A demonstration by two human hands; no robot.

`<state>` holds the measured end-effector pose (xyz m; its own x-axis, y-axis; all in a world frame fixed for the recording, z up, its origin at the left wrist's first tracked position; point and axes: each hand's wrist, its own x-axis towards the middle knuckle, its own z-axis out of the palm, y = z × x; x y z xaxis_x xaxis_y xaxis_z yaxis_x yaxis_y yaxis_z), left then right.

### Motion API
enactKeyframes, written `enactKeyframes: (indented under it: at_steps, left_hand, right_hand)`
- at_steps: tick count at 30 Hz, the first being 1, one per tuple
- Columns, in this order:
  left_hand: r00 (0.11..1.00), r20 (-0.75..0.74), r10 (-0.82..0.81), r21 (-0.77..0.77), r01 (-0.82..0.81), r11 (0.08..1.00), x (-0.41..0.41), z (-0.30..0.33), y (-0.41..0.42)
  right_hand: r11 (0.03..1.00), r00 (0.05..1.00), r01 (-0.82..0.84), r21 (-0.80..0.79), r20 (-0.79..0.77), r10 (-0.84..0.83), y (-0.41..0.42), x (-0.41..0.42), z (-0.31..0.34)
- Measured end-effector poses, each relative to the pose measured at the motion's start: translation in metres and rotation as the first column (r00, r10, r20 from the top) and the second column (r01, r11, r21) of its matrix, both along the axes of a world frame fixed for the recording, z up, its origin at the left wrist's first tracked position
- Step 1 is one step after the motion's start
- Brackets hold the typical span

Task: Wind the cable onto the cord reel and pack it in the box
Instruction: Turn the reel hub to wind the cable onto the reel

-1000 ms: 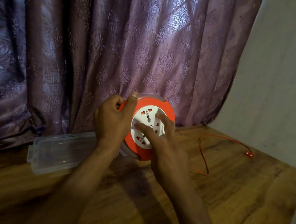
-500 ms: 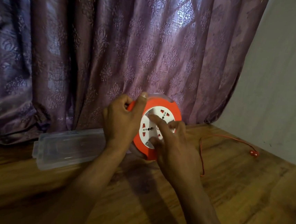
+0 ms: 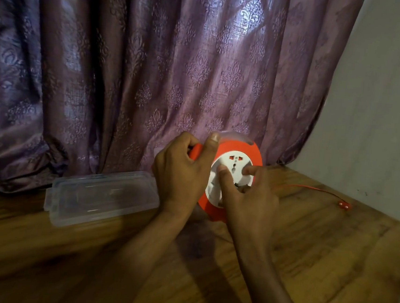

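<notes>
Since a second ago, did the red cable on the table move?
Yes. The red cable has drawn in towards the cord reel: its slack loop on the table is gone, while its plug stays by the wall.

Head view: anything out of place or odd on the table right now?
Only the thin red cable: a stretch lies loose on the wooden table, its red plug near the wall, not yet wound in. The left hand grips the round orange and white cord reel; the right hand presses its face. Nothing looks damaged.
</notes>
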<state>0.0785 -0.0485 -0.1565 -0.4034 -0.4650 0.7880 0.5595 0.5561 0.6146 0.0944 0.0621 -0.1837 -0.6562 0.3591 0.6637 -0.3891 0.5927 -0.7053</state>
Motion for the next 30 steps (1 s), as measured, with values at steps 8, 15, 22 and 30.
enactKeyframes:
  at_steps: [8, 15, 22, 30]
  left_hand:
    - [0.999, 0.038, 0.001, 0.064, -0.004, 0.998, -0.005, 0.005, -0.018]
    - [0.999, 0.031, 0.012, 0.097, -0.015, 0.995, -0.009, 0.013, -0.033]
    - [0.999, 0.036, 0.011, 0.084, -0.014, 0.996, -0.005, 0.010, -0.028]
    - [1.000, 0.015, 0.013, 0.078, -0.014, 0.997, -0.002, 0.013, -0.023]
  right_hand:
    - [0.990, 0.968, -0.124, 0.063, -0.214, 0.135, 0.006, 0.002, 0.000]
    - [0.807, 0.976, -0.109, 0.581, -0.090, 0.197, -0.001, 0.001, -0.001]
    - [0.783, 0.986, -0.066, 0.619, -0.079, 0.145, 0.002, -0.001, 0.001]
    - [0.876, 0.985, -0.076, 0.477, -0.099, 0.140, 0.002, 0.004, 0.005]
